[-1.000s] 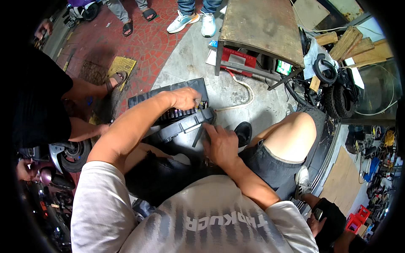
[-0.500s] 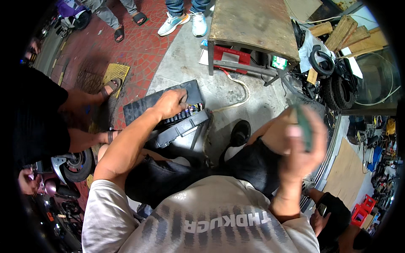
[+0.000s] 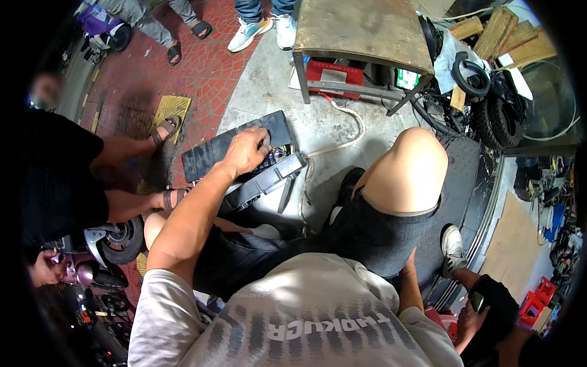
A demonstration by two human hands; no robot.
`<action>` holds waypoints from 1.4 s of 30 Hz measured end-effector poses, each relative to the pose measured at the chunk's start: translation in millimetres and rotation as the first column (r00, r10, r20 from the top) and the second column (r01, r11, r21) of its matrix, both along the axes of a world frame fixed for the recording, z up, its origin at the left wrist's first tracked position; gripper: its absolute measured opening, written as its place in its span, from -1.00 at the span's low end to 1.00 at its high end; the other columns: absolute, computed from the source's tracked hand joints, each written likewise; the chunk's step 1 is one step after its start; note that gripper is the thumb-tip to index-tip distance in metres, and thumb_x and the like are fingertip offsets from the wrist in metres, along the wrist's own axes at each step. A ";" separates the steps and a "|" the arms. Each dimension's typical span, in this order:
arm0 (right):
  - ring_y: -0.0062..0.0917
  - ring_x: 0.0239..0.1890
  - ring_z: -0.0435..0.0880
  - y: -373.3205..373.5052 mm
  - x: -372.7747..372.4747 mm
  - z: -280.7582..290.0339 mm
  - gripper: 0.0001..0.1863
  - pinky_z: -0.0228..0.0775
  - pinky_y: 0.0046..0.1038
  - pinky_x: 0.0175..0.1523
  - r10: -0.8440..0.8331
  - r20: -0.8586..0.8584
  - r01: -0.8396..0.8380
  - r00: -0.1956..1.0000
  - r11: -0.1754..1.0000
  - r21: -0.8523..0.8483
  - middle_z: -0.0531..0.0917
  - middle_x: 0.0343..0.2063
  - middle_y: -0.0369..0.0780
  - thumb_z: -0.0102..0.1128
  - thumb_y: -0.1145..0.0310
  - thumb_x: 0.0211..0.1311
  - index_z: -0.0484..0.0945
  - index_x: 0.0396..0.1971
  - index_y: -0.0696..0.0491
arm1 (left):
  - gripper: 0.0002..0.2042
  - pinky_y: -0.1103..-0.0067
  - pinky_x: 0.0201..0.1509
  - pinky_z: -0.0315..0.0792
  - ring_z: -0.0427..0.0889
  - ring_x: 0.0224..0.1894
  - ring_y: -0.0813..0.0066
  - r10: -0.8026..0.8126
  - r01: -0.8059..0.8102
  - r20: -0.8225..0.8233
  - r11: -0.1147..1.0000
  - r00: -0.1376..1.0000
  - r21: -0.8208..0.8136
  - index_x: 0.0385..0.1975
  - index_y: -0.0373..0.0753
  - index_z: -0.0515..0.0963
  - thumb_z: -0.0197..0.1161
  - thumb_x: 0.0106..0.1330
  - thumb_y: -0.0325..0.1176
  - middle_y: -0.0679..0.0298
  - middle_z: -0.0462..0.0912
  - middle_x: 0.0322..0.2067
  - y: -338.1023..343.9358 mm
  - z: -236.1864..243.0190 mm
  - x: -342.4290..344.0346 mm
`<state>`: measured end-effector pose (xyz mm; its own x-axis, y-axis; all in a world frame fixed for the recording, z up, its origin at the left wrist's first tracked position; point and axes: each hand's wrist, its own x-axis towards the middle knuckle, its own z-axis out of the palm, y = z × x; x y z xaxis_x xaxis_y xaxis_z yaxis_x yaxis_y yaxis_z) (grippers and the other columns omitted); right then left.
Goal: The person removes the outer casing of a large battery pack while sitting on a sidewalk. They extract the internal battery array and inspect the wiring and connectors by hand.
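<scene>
Left grip (image 3: pixel 246 151) curled, pressing onto black battery case (image 3: pixel 257 177); coloured wires (image 3: pixel 280 150) just beside fingertips. Right grip hidden, state untellable.

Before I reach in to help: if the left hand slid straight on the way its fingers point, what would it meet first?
The left hand points right across the black plastic battery case; likely the coloured wires at its fingertips come first, though depth is unclear.

The left hand (image 3: pixel 246 150) rests on the battery case (image 3: pixel 244 162), workbench (image 3: pixel 361 27) behind.
</scene>
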<state>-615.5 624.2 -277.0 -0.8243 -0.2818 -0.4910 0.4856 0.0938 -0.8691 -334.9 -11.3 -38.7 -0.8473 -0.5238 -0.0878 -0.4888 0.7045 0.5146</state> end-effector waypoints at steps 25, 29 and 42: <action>-0.03 0.05 0.78 -458.5 88.6 211.4 -0.72 0.59 -0.12 0.25 0.738 -0.148 -0.662 0.658 0.661 0.353 0.83 -0.09 0.01 0.26 0.25 0.30 0.85 -0.13 -0.01 | -0.78 0.33 0.06 0.50 0.59 0.03 0.21 -0.559 0.703 0.427 0.572 0.711 -0.422 -0.17 -0.06 0.81 0.29 0.27 -0.30 0.21 0.58 -0.14 10.9 30.2 -52.0; -0.10 0.15 0.76 -468.3 86.7 198.9 -0.71 0.56 -0.17 0.30 0.805 -0.070 -0.753 0.590 0.579 0.311 0.82 0.00 -0.05 0.27 0.24 0.30 0.86 -0.08 -0.07 | -0.78 0.26 0.08 0.59 0.64 0.00 0.10 -0.494 0.591 0.333 0.730 0.803 -0.343 -0.08 -0.23 0.76 0.35 0.31 -0.41 0.14 0.64 -0.05 25.6 28.5 -43.2; -0.16 0.13 0.77 -494.8 97.9 158.9 -0.77 0.55 -0.23 0.23 0.709 0.081 -0.713 0.701 0.699 0.058 0.83 -0.07 -0.03 0.36 0.33 0.24 0.79 -0.12 -0.01 | -0.43 0.20 0.10 0.48 0.56 0.02 0.04 -0.139 0.330 0.435 0.853 0.890 -0.403 0.28 -0.27 0.65 0.35 0.18 -0.37 0.08 0.56 -0.06 71.1 19.3 -23.2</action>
<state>-517.6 129.4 -118.0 -0.3690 -0.7326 -0.5720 0.2870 0.4955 -0.8198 -358.2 59.8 -19.4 -0.8993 -0.3734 -0.2278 -0.3644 0.9276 -0.0821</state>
